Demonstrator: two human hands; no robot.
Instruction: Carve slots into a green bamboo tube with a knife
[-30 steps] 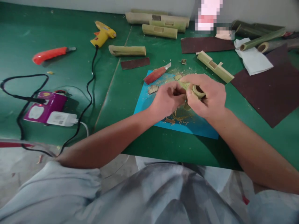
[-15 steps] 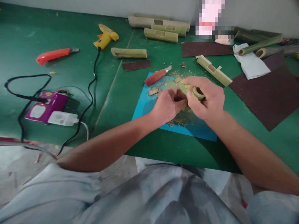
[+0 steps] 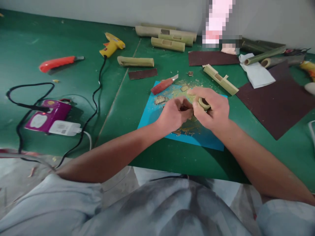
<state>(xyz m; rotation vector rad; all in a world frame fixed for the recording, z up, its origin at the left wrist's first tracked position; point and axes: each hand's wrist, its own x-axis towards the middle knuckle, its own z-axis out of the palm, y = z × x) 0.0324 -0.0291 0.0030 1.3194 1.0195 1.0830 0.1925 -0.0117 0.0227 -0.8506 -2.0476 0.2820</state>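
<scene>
My right hand [image 3: 213,106] is wrapped round a short bamboo tube [image 3: 204,103], whose open end shows between thumb and forefinger. Pressed up against it, my left hand [image 3: 174,113] has its fingers pinched together; what they hold is hidden. Both hands are over a blue sheet [image 3: 209,140] strewn with bamboo shavings [image 3: 188,129]. A knife with a red-brown handle [image 3: 162,86] lies at the sheet's far left corner, near a rough chip [image 3: 161,99]. Beyond my right hand rests a notched bamboo piece [image 3: 220,80].
Further back are several cut bamboo tubes [image 3: 168,44], a yellow glue gun [image 3: 112,45] and a red utility knife [image 3: 59,63]. Its cord runs near a purple power adapter [image 3: 48,114] at left. Dark brown sandpaper sheets [image 3: 278,105] and a white tissue [image 3: 259,72] lie at right.
The camera view has shifted slightly, so the tabletop appears a little lower and more of its right side shows. Both hands stay together at the bamboo tube with almost the same grip.
</scene>
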